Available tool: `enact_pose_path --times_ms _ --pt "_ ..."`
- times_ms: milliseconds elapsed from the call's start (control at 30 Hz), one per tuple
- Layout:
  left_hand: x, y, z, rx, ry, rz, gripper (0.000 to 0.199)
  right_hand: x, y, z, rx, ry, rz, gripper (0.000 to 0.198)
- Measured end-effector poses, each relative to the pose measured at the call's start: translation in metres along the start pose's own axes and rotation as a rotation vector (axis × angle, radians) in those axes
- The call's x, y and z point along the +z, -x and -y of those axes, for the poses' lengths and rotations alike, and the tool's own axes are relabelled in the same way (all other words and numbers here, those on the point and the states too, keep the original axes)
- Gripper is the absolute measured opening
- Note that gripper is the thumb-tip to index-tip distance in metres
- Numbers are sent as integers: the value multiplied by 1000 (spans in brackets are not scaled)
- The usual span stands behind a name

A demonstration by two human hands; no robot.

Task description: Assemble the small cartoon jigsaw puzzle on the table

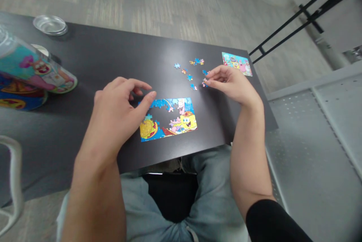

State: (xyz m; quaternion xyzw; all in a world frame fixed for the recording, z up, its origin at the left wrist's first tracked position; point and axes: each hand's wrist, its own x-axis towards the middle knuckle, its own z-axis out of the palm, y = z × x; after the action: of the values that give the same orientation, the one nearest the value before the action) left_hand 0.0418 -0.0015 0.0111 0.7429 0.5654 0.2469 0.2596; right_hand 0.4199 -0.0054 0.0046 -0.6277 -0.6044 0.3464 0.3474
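A partly joined cartoon jigsaw puzzle (188, 122) lies on the dark table, its border linked around a gap in the middle. My left hand (118, 110) hovers over its left side, thumb and fingers apart, holding nothing and covering the upper left corner. Beyond the puzzle, my right hand (234, 85) pinches with thumb and index finger at a small puzzle piece (204, 82). Another loose piece (205, 72) lies by the index fingertip. Several more pieces are scattered to the left, among them a blue piece (177, 65) and a cluster (197, 61).
Behind my right hand lies a small picture card (237, 63) near the table's (113, 53) right end. On the left are a cartoon-printed can (42, 64), a second blue can (22, 94) and round metal lids (50, 25). A white curved frame (15, 174) stands at lower left.
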Motion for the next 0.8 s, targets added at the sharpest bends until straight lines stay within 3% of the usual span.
enact_pose_path --times_ms 267,500,633,800 --pt "0 -1 3 2 -15 22 32 -2 -1 -9 41 64 11 50" --pt "-1 -3 3 -5 -6 38 33 5 -30 -6 -37 307 -107 18" --pt "-1 -3 5 -3 2 37 33 22 -53 -7 -106 443 -154 30" --pt "1 -3 8 5 31 38 31 37 -61 -10 -74 477 -142 34"
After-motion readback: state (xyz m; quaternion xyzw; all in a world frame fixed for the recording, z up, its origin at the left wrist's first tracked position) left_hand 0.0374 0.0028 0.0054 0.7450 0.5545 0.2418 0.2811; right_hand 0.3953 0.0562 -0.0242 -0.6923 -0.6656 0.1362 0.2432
